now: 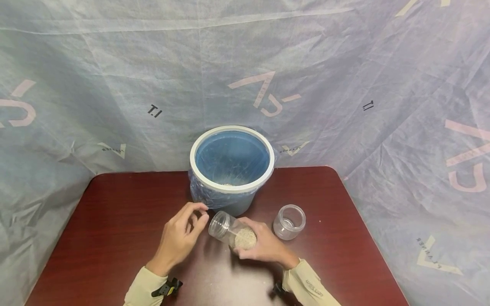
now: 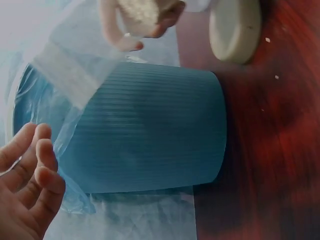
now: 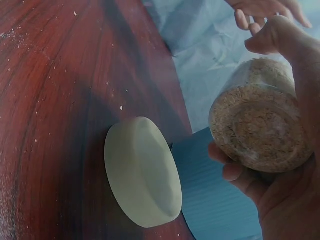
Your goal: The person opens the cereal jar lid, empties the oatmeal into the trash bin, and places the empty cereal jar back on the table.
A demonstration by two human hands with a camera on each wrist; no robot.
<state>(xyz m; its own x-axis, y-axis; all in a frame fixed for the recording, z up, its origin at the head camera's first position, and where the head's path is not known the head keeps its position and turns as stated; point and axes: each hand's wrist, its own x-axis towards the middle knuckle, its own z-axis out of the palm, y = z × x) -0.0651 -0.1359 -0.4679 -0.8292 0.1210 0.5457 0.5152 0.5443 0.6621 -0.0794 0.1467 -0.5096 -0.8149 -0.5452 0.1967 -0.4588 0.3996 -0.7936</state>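
Observation:
My right hand [image 1: 264, 242] grips a clear jar [image 1: 226, 225] that lies tilted on its side in the air, its mouth pointing left. Pale tan flakes [image 1: 246, 239] have gathered toward its base; the right wrist view shows them through the jar's bottom [image 3: 260, 130]. Just left of the jar's mouth is my left hand [image 1: 179, 236], fingers loosely bent and holding nothing. In the left wrist view the same hand [image 2: 27, 182] appears beside the bin's plastic liner [image 2: 75, 195]. Both hands are on the near side of the blue bin [image 1: 233, 206].
The bin has a white rim [image 1: 194, 168] and a few pale bits at its bottom. A second clear jar [image 1: 289, 223] stands to the right, looking pale in the right wrist view. Small flakes dot the dark red table [image 1: 329, 255]. Printed grey sheeting [image 1: 172, 76] hangs behind.

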